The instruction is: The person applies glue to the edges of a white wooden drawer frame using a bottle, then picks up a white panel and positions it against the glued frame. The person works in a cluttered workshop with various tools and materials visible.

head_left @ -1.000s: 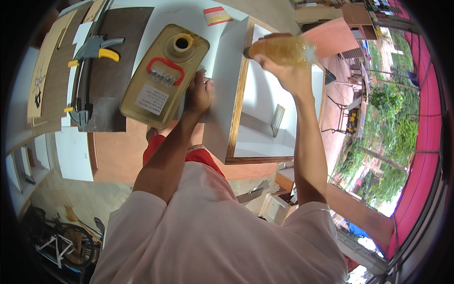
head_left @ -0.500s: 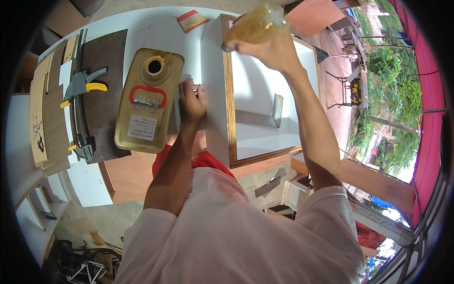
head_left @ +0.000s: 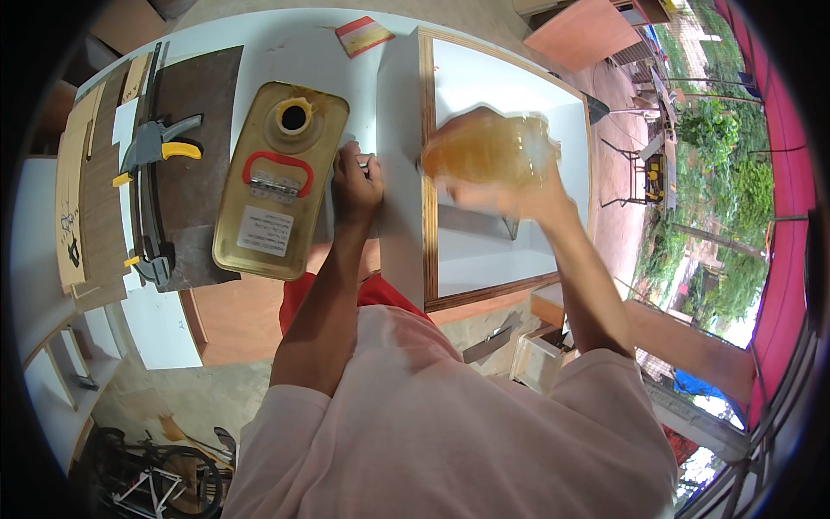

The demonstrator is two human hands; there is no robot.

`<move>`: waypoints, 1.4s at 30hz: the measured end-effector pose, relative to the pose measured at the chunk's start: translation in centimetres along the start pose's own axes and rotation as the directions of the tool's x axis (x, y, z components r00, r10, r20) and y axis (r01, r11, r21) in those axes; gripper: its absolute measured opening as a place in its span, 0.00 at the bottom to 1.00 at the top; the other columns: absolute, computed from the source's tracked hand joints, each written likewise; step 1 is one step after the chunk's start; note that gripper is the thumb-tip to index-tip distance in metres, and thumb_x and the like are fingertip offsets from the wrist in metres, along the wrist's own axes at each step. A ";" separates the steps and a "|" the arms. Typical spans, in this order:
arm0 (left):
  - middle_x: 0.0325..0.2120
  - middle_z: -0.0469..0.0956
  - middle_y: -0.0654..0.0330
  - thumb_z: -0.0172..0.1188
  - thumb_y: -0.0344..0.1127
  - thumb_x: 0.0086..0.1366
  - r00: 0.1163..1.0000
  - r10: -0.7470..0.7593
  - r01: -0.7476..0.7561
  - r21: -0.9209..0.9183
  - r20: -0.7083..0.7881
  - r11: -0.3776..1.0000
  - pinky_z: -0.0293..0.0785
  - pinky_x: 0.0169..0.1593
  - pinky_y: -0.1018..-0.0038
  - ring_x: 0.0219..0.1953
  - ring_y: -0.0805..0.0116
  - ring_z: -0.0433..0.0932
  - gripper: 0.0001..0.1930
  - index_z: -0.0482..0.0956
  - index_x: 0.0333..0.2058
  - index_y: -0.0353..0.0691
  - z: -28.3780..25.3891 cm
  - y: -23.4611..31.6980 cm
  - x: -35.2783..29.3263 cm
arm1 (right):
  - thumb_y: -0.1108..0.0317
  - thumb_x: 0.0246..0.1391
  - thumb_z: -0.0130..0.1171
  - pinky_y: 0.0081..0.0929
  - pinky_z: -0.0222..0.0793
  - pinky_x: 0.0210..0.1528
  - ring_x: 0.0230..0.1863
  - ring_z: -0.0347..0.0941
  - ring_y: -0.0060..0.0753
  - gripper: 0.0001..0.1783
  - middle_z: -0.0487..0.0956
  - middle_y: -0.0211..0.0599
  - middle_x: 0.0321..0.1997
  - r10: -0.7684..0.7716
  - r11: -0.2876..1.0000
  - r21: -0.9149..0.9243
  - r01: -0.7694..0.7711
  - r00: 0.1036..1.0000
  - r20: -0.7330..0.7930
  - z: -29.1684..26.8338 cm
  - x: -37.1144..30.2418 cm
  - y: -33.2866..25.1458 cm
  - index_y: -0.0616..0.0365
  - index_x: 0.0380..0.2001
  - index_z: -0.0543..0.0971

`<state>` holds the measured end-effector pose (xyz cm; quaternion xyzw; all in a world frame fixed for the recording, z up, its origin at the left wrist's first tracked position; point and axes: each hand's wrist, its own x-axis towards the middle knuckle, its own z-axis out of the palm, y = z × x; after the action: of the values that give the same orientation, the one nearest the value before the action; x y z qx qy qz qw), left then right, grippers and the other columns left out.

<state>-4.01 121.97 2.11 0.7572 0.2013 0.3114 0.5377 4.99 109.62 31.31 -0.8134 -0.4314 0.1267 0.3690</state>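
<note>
**Head view: bottle in right hand over box, can open beside left hand**

Right hand (head_left: 510,201) had its fingers wrapped round the bottle (head_left: 488,149), which lay near sideways above the box (head_left: 428,259), amber liquid inside, narrow end pointing left toward the can (head_left: 281,206). Both hand and bottle blurred, so exact finger placement unclear. Sideways hold probably let the liquid run toward the neck; couldn't see whether a cap was on.

Left hand (head_left: 360,184) sat between can and box wall, fingers curled. Couldn't tell if it pinched anything or touched the can; my guess is it was parked there to steady the can. Can looked upright on the table (head_left: 285,43), top facing the camera, mouth uncovered, stained round the rim. Red handle (head_left: 278,157) was on the near side of the mouth, so the opening was unobstructed from above.

In the way: box wall stood between bottle and can, with the plywood edge right by the bottle neck. Bracket (head_left: 510,227) was inside the box, partly behind the right hand. Left of the can: clamp (head_left: 177,149) over a dark board (head_left: 203,86). Card (head_left: 364,36) lay beyond the can, clear of both hands.
</note>
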 end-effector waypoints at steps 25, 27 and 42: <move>0.39 0.79 0.49 0.65 0.27 0.66 0.997 -0.061 0.064 0.071 -0.046 0.995 0.83 0.41 0.61 0.40 0.53 0.83 0.20 0.72 0.55 0.29 0.2 1.0 0.1 | 0.56 0.46 0.80 0.36 0.80 0.47 0.42 0.84 0.35 0.24 0.88 0.39 0.39 0.038 0.989 -0.140 -0.050 0.996 -0.085 -3.5 10.4 3.8 0.63 0.40 0.86; 0.43 0.76 0.47 0.64 0.25 0.67 0.999 -0.024 0.029 0.109 -0.047 0.994 0.86 0.38 0.63 0.39 0.53 0.83 0.19 0.71 0.54 0.31 0.1 0.4 0.0 | 0.53 0.43 0.80 0.36 0.79 0.46 0.39 0.84 0.37 0.25 0.88 0.38 0.38 -0.043 0.991 -0.127 0.037 0.998 -0.045 -3.0 8.9 4.3 0.59 0.38 0.86; 0.40 0.76 0.43 0.64 0.26 0.67 0.998 -0.062 0.061 0.142 0.001 0.988 0.84 0.36 0.61 0.36 0.47 0.83 0.13 0.73 0.48 0.32 -0.2 0.8 -0.1 | 0.61 0.42 0.80 0.33 0.81 0.49 0.41 0.85 0.35 0.23 0.89 0.39 0.40 0.042 0.995 -0.081 -0.053 0.990 -0.131 -1.7 7.9 3.0 0.60 0.41 0.87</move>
<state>-4.26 121.78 2.88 0.7878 0.2446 0.2776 0.4924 12.41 113.98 31.25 -0.8449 -0.3919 0.0642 0.3584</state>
